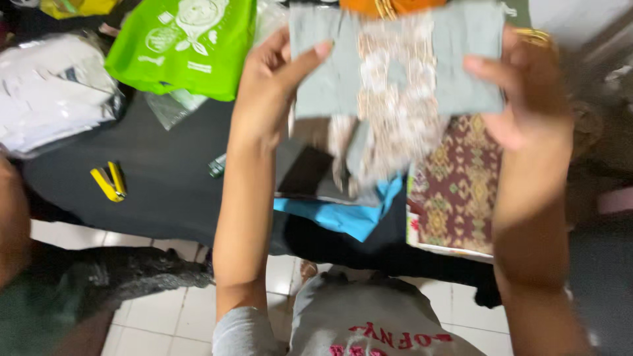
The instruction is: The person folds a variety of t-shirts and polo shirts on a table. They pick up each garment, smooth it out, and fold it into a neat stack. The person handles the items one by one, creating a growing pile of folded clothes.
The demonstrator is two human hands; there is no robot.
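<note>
Both hands hold up a folded piece of grey-green cloth (395, 69), a soft rectangle with a broad band of pale, lace-like pattern running down its middle and hanging loose below the fold (the picture is blurred there, so the pattern's detail cannot be read). The left hand (270, 92) pinches the cloth's left edge, thumb lying across the front and fingers behind. The right hand (527, 99) pinches the right edge the same way, thumb on the front, with a gold-coloured bangle (534, 36) at the wrist.

The cloth is held in the air above a dark tabletop (165, 178). Beneath it lie a flat bright blue packet (349, 214), smooth and glossy, a dark flat piece partly over it, and to the right a folded fabric (458, 184) woven in maroon and gold diamond shapes. Farther left on the tabletop sit a small yellow stapler (109, 181), a shiny green plastic bag (181, 43) and a crinkled white plastic parcel (53, 92). Pale floor tiles (171, 310) show below the tabletop's edge.
</note>
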